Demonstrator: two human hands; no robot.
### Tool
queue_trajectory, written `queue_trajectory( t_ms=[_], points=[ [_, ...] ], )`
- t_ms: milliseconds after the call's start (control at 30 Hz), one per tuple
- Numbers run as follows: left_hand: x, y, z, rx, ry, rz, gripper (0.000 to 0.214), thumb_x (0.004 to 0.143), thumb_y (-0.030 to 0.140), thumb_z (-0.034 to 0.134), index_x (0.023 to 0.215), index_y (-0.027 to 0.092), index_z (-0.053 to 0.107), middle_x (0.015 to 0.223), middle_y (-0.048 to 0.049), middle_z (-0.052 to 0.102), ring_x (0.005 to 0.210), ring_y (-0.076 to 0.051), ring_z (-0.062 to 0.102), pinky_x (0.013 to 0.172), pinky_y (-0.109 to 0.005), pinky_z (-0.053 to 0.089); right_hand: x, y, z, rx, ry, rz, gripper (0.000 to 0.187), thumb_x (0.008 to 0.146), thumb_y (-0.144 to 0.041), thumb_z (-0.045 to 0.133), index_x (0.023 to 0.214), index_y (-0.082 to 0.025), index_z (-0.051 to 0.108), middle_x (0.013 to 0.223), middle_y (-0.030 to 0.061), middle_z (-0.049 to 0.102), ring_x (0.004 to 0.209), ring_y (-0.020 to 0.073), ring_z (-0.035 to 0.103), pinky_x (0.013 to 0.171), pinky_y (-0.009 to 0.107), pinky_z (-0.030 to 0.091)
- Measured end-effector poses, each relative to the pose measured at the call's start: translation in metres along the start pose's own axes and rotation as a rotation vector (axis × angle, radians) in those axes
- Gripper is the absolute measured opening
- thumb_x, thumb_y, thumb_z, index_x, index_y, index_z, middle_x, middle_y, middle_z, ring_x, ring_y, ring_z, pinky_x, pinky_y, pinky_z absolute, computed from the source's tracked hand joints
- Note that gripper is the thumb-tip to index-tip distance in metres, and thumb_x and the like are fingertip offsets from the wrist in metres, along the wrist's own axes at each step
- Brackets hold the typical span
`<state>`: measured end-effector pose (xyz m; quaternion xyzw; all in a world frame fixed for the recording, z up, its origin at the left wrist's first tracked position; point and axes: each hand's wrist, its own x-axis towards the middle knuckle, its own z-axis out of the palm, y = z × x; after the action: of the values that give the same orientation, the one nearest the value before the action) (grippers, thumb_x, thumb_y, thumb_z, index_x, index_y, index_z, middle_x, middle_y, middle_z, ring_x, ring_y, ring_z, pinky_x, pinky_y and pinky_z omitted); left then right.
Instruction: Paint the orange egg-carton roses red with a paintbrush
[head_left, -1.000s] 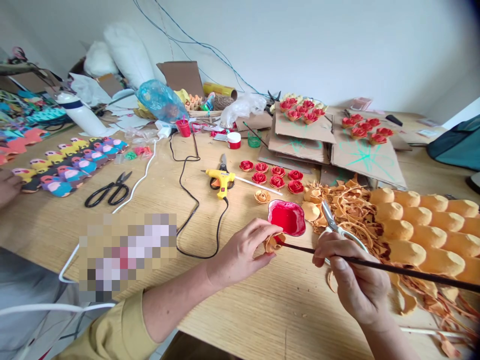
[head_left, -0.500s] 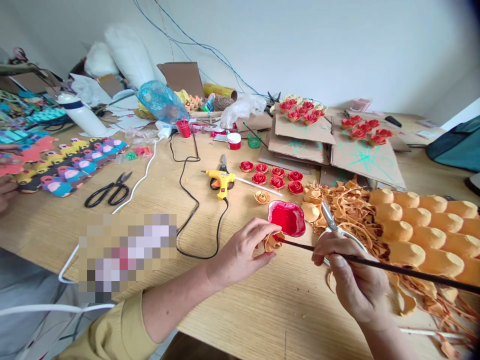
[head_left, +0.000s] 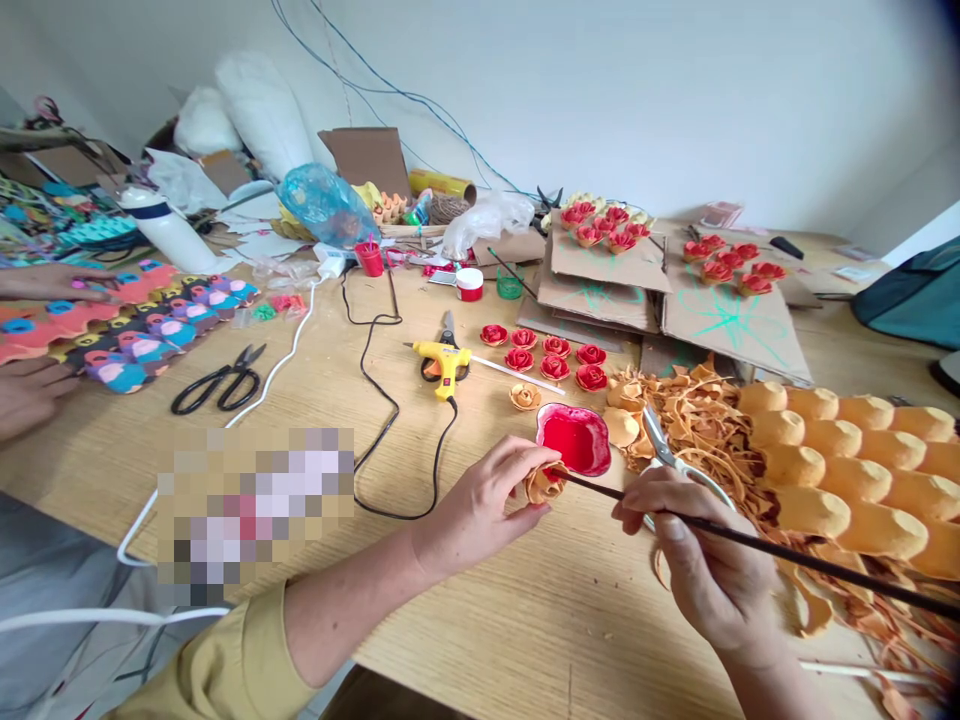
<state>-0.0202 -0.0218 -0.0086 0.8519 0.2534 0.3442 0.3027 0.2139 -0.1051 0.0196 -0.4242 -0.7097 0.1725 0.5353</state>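
Observation:
My left hand point(head_left: 487, 500) pinches an orange carton rose point(head_left: 546, 486) by its rim, just above the table. Red paint shows inside the rose where a brush tip meets it. My right hand point(head_left: 705, 560) grips the dark handle of the paintbrush point(head_left: 795, 560), which slants down to the left. Right behind the rose sits a small dish of red paint point(head_left: 574, 438). An unpainted rose point(head_left: 524, 397) lies beyond my left hand, and several red roses point(head_left: 555, 368) stand in rows behind it. White-handled scissors point(head_left: 660, 440) rest partly hidden behind my right hand.
Orange egg cartons point(head_left: 832, 460) and carton scraps point(head_left: 705, 420) spread on the right. A yellow glue gun point(head_left: 444, 368) and black scissors point(head_left: 225, 382) lie left of centre. Cardboard sheets point(head_left: 735, 320) bear more roses. Another person's hands point(head_left: 34, 390) hold a painted carton point(head_left: 112, 330) at far left.
My right hand and the brush have shifted slightly left and down, the tip still in the rose. The other person's hands have reached further in over the painted carton.

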Motion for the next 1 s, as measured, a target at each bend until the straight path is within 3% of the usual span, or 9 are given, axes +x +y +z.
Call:
queue_trajectory(
  t_ms=[200, 467, 667, 800, 1000],
  points=[
    [0.001, -0.001, 0.001, 0.013, 0.033, -0.025, 0.047, 0.095, 0.011, 0.070, 0.138, 0.024, 0.059, 0.125, -0.0082, 0.066, 0.112, -0.020, 0.069, 0.101, -0.033, 0.060, -0.003, 0.004, -0.004, -0.012, -0.095, -0.009, 0.016, 0.107, -0.022, 0.050, 0.108, -0.023, 0.066, 0.086, 0.0034, 0.069, 0.074, 0.0159, 0.066, 0.068, 0.029, 0.055],
    [0.003, 0.001, -0.002, 0.032, 0.080, -0.046, 0.045, 0.094, 0.011, 0.071, 0.135, 0.023, 0.059, 0.120, -0.0079, 0.067, 0.112, -0.022, 0.069, 0.101, -0.036, 0.059, -0.001, 0.007, -0.009, -0.065, -0.007, -0.035, 0.013, 0.105, -0.019, 0.052, 0.101, -0.023, 0.064, 0.081, 0.0027, 0.065, 0.073, 0.0163, 0.064, 0.066, 0.030, 0.053],
    [0.005, 0.001, -0.002, 0.020, 0.156, -0.037, 0.048, 0.087, 0.006, 0.074, 0.130, 0.024, 0.059, 0.121, -0.0076, 0.069, 0.114, -0.024, 0.070, 0.101, -0.038, 0.060, 0.004, 0.009, -0.008, -0.273, 0.091, 0.064, 0.014, 0.107, -0.024, 0.054, 0.108, -0.023, 0.068, 0.079, -0.0002, 0.071, 0.066, 0.0119, 0.068, 0.061, 0.021, 0.055],
    [0.006, -0.001, -0.001, -0.018, 0.185, -0.104, 0.053, 0.084, 0.003, 0.074, 0.129, 0.026, 0.059, 0.121, -0.0063, 0.072, 0.113, -0.024, 0.071, 0.102, -0.039, 0.060, 0.006, 0.013, -0.007, -0.391, 0.058, 0.153, 0.018, 0.108, -0.030, 0.053, 0.102, -0.023, 0.068, 0.077, -0.0006, 0.075, 0.063, 0.0124, 0.071, 0.058, 0.021, 0.054],
    [0.006, -0.005, -0.002, -0.056, 0.188, -0.080, 0.059, 0.089, 0.003, 0.070, 0.141, 0.026, 0.057, 0.131, -0.0091, 0.069, 0.120, -0.024, 0.069, 0.100, -0.038, 0.061, 0.011, 0.013, 0.000, -0.541, 0.038, 0.138, 0.025, 0.108, -0.035, 0.050, 0.093, -0.022, 0.065, 0.069, -0.0014, 0.071, 0.060, 0.0145, 0.069, 0.060, 0.026, 0.051]
  ],
)
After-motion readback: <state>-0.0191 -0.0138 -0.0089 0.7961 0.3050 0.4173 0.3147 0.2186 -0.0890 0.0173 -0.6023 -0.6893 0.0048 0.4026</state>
